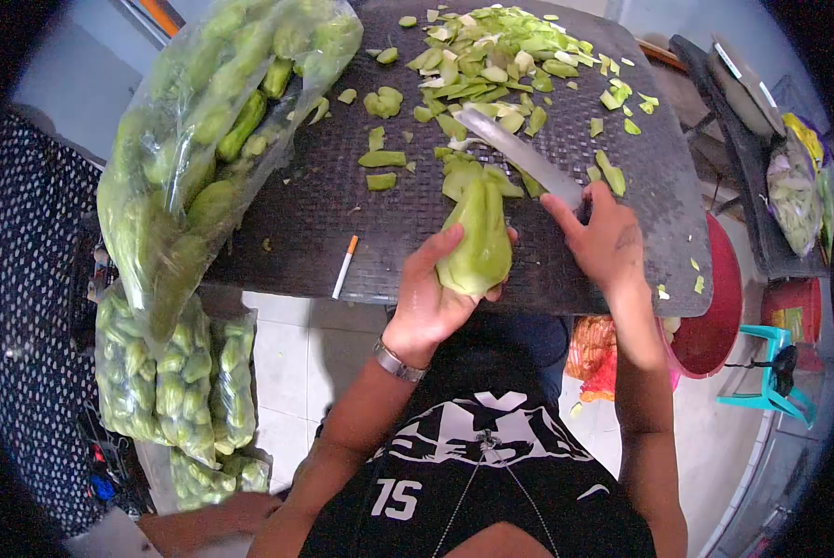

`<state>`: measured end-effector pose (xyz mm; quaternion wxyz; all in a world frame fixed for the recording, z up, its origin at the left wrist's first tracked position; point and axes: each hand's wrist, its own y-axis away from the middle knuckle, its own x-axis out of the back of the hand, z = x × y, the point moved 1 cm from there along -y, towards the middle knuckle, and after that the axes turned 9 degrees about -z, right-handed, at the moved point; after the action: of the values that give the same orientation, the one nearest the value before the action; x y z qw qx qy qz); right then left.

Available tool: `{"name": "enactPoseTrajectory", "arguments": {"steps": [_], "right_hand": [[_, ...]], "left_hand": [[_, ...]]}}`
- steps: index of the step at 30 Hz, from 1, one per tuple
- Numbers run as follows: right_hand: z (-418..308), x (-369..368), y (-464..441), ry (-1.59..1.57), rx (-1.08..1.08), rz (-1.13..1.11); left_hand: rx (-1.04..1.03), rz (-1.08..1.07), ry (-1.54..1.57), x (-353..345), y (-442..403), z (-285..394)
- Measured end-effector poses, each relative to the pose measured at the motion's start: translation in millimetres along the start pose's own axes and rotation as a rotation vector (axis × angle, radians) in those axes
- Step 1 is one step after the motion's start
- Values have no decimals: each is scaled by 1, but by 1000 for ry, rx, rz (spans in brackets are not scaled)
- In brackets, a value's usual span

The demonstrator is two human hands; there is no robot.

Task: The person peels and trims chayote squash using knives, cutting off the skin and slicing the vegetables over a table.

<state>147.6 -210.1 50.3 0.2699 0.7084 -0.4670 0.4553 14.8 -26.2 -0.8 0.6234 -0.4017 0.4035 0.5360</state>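
In the head view, my left hand [431,293] is wrapped round the lower part of a pale green peeled chayote [477,237], held up near the table's front edge. My right hand [605,237] grips a knife [519,153] by its handle, which is mostly hidden in the fingers. The broad blade points up and to the left, beyond the chayote and apart from it. Under the blade and behind the chayote lie loose green peelings [501,70], heaped thickest at the far side of the table.
A large clear bag of chayotes [185,177] leans over the left side of the dark woven table [315,223]. A cigarette [345,267] lies near the front edge. More bagged chayotes [185,381] stand below left. A red tub [714,307] and a turquoise stool [761,377] are at right.
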Motion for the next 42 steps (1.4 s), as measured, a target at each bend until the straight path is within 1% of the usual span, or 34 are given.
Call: {"name": "enactPoseTrajectory", "arguments": {"steps": [1, 2, 4, 7, 8, 10, 12, 13, 14, 15, 17, 18, 19, 21, 23, 24, 27, 28, 30, 32, 33, 34, 36, 37, 39, 41, 42], "right_hand": [[1, -6, -2, 56, -11, 24], [3, -9, -4, 78, 11, 25], [8, -14, -6, 124, 52, 21], [4, -14, -4, 290, 141, 76], [2, -13, -5, 311, 179, 125], [-6, -8, -9, 354, 256, 227], [-26, -8, -12, 146, 382, 157], [-38, -10, -13, 43, 440, 121], [-47, -19, -15, -98, 513, -40], [-55, -30, -17, -201, 748, -73], [-62, -98, -19, -712, 913, -270], [-75, -118, -18, -779, 895, -310], [-88, -138, -17, -847, 876, -349], [-128, -116, -9, -318, 958, -179], [-144, -120, -7, -223, 984, -158], [-149, -122, -5, -177, 992, -150], [-156, -118, -4, -112, 1018, -194], [-157, -115, -1, -64, 1008, -207], [-139, -124, 16, -111, 1004, -74], [-111, -121, 47, -202, 868, -71], [-94, -102, 68, -267, 740, -132], [-75, -78, 88, -327, 614, -190], [-43, -30, 123, -230, 443, -306], [-25, -6, 140, -74, 397, -363], [33, 31, 181, 115, 121, -622], [71, 79, 216, 191, -118, -826], [88, 110, 236, 151, -13, -659]], "left_hand": [[-3, -2, 10, -1, 0, 1], [0, 13, -106, -2, 2, 2], [-4, -49, -78, -1, 6, 2], [-2, -133, -44, 8, 10, 3], [0, -160, -34, 10, 12, 3], [-8, -170, -130, 9, 13, 1], [9, -184, -239, 4, 18, 1], [7, -237, -156, -1, 21, -1], [6, -289, -71, -7, 25, -3], [5, -340, 14, -16, 27, -4], [19, -171, -82, -58, 28, 4], [62, -89, -82, -83, 30, 13], [94, -101, -79, -90, 29, 12], [157, -126, -75, -105, 26, 12], [313, -111, -203, -112, 15, 6], [299, -93, -128, -113, 9, -5], [325, -69, -56, -110, -3, -18], [318, -61, -67, -111, -5, -18], [305, -41, -91, -119, -9, -11], [297, -79, -8, -130, -11, 11], [289, -99, 34, -135, -10, 23], [240, -100, -82, -139, -9, 33], [130, -130, -150, -147, -5, 51], [94, -125, -194, -145, -4, 60], [6, -88, -274, -143, -6, 72], [-61, -61, -326, -140, -10, 77], [-77, -67, -340, -137, -11, 79]]}}
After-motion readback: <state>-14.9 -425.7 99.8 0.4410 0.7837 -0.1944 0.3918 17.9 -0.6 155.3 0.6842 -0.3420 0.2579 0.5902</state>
